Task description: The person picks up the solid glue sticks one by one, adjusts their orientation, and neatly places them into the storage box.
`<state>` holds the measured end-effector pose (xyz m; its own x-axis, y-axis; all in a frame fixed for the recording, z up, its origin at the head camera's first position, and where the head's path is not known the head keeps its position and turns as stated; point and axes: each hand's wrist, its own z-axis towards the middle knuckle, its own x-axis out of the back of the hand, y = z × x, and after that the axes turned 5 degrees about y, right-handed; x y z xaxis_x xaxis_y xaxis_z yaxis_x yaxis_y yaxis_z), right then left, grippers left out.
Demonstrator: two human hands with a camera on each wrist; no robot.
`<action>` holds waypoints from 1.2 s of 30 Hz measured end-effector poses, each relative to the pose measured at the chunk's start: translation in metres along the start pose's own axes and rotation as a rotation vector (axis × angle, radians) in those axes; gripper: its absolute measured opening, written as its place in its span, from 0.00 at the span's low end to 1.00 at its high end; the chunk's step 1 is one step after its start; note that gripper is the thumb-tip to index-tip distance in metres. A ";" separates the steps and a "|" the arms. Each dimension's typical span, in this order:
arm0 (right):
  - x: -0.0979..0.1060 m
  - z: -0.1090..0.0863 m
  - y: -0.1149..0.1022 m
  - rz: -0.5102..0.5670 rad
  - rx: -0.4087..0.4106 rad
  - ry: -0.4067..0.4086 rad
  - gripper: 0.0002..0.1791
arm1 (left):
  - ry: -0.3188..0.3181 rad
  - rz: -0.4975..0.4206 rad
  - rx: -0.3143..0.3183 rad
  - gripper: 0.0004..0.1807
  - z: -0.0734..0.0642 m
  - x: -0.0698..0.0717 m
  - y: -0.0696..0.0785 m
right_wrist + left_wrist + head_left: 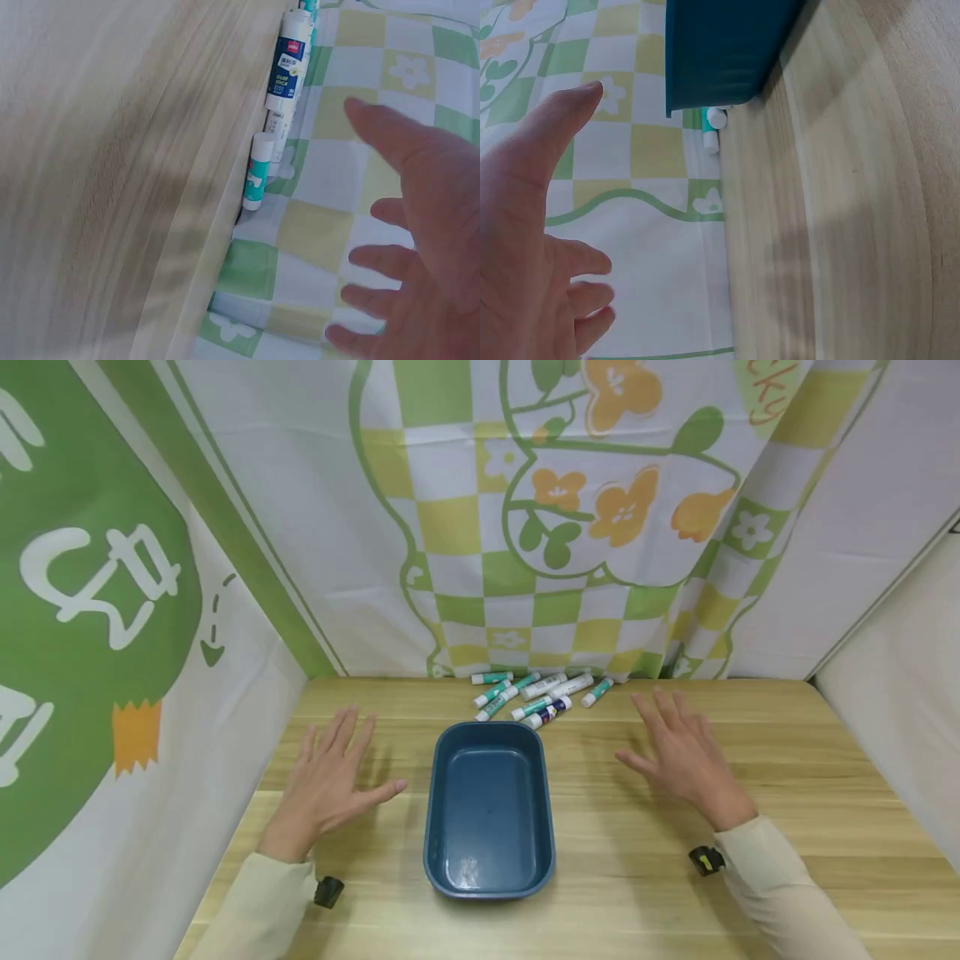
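Observation:
Fingers spread and holding nothing, my left hand [327,781] hovers over the table to the left of a dark blue rectangular bin [491,818]. My right hand [686,758] is spread the same way on the other side, also with nothing in it. Several glue sticks lie in a loose group behind the bin, against the curtain. One has a navy label [550,712] and lies closest to the bin; others are teal and white, such as the teal glue stick [259,171] nearest my right hand in the right wrist view. The bin's inside shows bare.
A light wooden table [622,893] carries everything. Along its back edge hangs a checked, flowered curtain [465,527], and a green and white cloth [187,710] closes off the left side. A pale cloth [892,677] stands at the right. Dark wrist cameras sit at both cuffs.

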<state>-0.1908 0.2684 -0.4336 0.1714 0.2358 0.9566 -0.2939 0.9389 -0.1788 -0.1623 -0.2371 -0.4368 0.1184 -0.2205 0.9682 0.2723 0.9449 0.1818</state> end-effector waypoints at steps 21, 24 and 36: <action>-0.011 0.068 0.022 0.070 0.236 -0.012 0.32 | -0.035 -0.074 -0.218 0.65 -0.015 0.007 0.058; -0.018 0.078 0.022 0.047 0.241 -0.018 0.31 | -0.043 -0.092 -0.246 0.66 -0.021 0.002 0.066; -0.037 0.111 0.020 0.044 0.202 -0.091 0.28 | -0.047 -0.115 -0.277 0.73 -0.047 -0.026 0.088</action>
<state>-0.3072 0.2509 -0.4473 0.0712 0.2427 0.9675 -0.4829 0.8571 -0.1795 -0.0968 -0.1600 -0.4538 0.0288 -0.3045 0.9521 0.5324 0.8108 0.2432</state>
